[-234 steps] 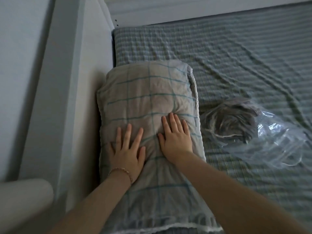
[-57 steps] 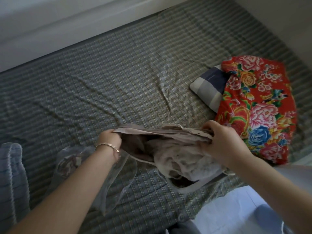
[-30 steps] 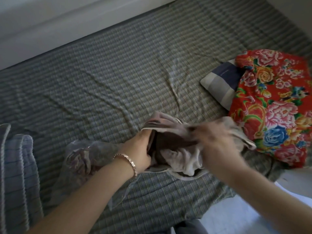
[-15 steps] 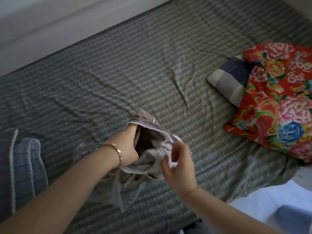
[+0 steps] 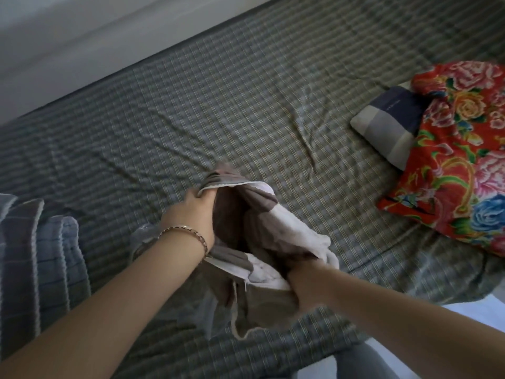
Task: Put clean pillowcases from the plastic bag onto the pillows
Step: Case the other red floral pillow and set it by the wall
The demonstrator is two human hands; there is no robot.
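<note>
So this is the "find the opening" step. The left hand [image 5: 196, 212] pinches the far rim of the pillowcase [image 5: 259, 228], thumb on the outside and fingers tucked under the edge. The right hand [image 5: 302, 280] is clenched on the near rim, fingertips buried in the cloth, so I can't tell how deep they go. Between the two grips the mouth gapes open and you can see the dark inside. The case is bunched up, held just above the sheet [image 5: 246, 105], with its loose tail drooping below the right-hand grip.

The bag [image 5: 142, 239] sits crumpled just behind the left wrist, half hidden. It looks flat, but I can't tell if anything's in it.

The bare striped pillow [image 5: 388, 124] is well off to the right of the grip, its back end tucked under a floral cloth [image 5: 459, 160]. Another pillow [image 5: 35, 255], left of the grip, already has a checked case on, so I'd guess roughly halfway.

Next up, I reckon: keep the mouth spread, carry it over to the striped pillow and get that out from under the floral thing first, or it'll snag.
</note>
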